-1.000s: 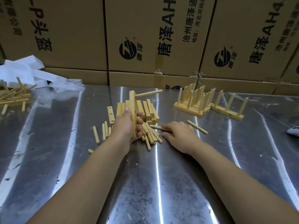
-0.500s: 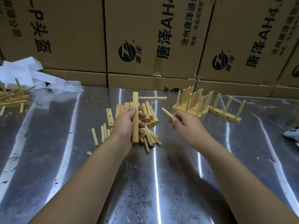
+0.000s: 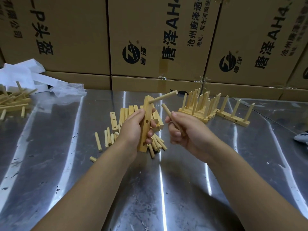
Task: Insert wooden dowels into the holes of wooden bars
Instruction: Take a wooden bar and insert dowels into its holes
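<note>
Lifted higher since earlier, the wooden bar (image 3: 147, 112) is gripped by the left hand (image 3: 131, 130), while the dowel (image 3: 166, 110) pinched just beside it by the right hand (image 3: 186, 132) could be jammed if tilted.

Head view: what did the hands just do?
The right hand picked a short wooden dowel off the steel table and raised it toward the pale wooden bar, which the left hand lifted off the pile of bars. The left hand kept its grip; the finished dowel racks stayed put.
</note>
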